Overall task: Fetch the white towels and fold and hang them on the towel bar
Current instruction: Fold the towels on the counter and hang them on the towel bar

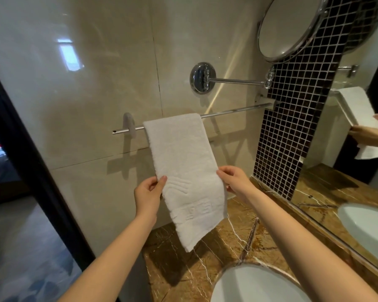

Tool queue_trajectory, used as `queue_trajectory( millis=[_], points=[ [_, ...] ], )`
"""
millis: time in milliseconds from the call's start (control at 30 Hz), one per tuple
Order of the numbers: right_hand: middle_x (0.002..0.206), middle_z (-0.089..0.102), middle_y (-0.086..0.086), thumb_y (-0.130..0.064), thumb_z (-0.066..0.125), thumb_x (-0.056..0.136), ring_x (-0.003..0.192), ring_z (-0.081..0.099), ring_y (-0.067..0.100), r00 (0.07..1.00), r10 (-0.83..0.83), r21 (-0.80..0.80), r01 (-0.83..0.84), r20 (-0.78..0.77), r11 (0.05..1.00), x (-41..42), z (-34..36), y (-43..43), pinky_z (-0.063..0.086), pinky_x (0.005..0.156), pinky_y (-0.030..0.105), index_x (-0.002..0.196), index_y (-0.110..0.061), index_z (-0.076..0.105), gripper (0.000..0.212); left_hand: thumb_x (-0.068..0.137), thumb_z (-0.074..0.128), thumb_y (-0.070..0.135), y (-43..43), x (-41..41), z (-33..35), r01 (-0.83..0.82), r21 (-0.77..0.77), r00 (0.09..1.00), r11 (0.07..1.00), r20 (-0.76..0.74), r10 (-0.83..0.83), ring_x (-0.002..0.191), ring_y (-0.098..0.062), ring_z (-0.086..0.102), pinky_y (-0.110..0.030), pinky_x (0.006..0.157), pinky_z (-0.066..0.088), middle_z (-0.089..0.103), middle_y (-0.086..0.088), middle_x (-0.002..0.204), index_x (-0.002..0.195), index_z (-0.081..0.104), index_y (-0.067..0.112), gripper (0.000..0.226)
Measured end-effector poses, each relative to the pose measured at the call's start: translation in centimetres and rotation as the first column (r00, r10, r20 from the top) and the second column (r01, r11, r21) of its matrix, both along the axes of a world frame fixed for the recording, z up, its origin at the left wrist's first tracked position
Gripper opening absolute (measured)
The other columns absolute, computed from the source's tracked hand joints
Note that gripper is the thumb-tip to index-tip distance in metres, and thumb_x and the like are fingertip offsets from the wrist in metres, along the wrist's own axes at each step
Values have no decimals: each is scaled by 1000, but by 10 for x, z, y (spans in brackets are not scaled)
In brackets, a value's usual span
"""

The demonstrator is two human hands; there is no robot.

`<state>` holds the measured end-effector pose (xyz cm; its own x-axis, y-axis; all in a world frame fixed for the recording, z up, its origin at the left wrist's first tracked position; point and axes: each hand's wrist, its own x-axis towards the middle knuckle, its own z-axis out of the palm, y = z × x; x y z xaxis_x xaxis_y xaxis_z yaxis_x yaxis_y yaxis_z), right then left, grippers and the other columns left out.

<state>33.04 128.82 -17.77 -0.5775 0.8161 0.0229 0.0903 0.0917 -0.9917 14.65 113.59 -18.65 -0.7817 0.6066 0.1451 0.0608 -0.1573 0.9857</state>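
A folded white towel (pixel 183 162) with an embossed pattern hangs over the left part of the chrome towel bar (pixel 236 110) on the beige tiled wall. Its front flap is drawn out toward me and ends above the counter. My left hand (pixel 148 195) pinches the towel's left edge about midway down. My right hand (pixel 234 182) grips the right edge at the same height. The back flap behind the bar is hidden.
A brown marble counter (pixel 183 264) with a white sink (pixel 255 286) lies below. A round swing-arm mirror (pixel 288 29) juts from the wall above the bar. A wall mirror (pixel 358 149) at right reflects the towel and hands. A dark door frame (pixel 31 160) stands left.
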Motion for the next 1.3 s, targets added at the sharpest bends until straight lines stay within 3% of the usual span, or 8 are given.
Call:
queue_trajectory(
  millis=[200,333,533,733,933,1033,1133,1300],
  points=[
    [99,68,9,-20,76,79,75,63,15,972,206,14,-209,115,978,7,-7,-4,49,58,20,111,-12,65,34,89,64,14,-4,13,-4,108,-21,994,994,29,-107,71,-15,58,-27,66,47,65,-5,77,85,67,3,12],
    [75,58,0,-9,70,84,60,53,7,974,187,18,-191,130,981,5,-12,-7,41,54,18,108,-2,66,25,86,66,6,-11,17,-13,214,-64,976,975,43,-211,84,-13,65,-21,72,51,72,1,89,87,69,18,13],
    [88,68,12,-13,74,81,73,59,24,986,135,-16,-134,99,991,9,-18,-10,42,58,27,97,1,70,20,79,73,4,-20,19,-19,231,-85,973,969,38,-229,64,4,63,-10,56,49,71,1,91,100,69,13,24],
    [100,73,2,-11,83,70,94,68,21,993,80,53,-84,87,995,4,-29,-22,58,77,33,93,-15,71,27,74,77,6,-22,20,-29,191,-91,980,977,66,-186,92,-13,67,-22,73,53,72,1,101,103,68,14,31],
    [90,72,2,-21,74,81,76,67,14,995,42,105,-52,92,993,7,-36,-20,53,63,23,94,-10,70,18,74,77,4,-26,19,-32,186,-73,980,980,80,-180,89,-8,66,-22,76,54,71,6,96,98,68,17,28],
    [101,70,6,-24,67,87,92,67,24,998,50,89,-53,34,995,14,-41,-18,55,78,32,104,-10,66,21,72,80,8,-27,16,-42,179,-89,980,980,102,-170,96,-16,66,-31,87,53,72,-1,101,100,69,13,30],
    [110,68,11,-24,63,91,99,67,32,997,75,18,-74,-26,997,15,-40,-17,56,86,43,111,-8,62,26,70,80,7,-26,17,-52,186,-89,978,979,114,-175,96,-18,67,-28,82,52,73,-4,100,95,70,15,28],
    [115,68,2,-24,72,84,102,68,23,979,199,-42,-197,52,980,12,-34,-16,57,87,41,118,-14,60,38,67,84,13,-27,18,-62,191,-125,975,974,139,-173,99,-24,67,-43,93,52,74,-4,99,98,71,11,34]
  ],
)
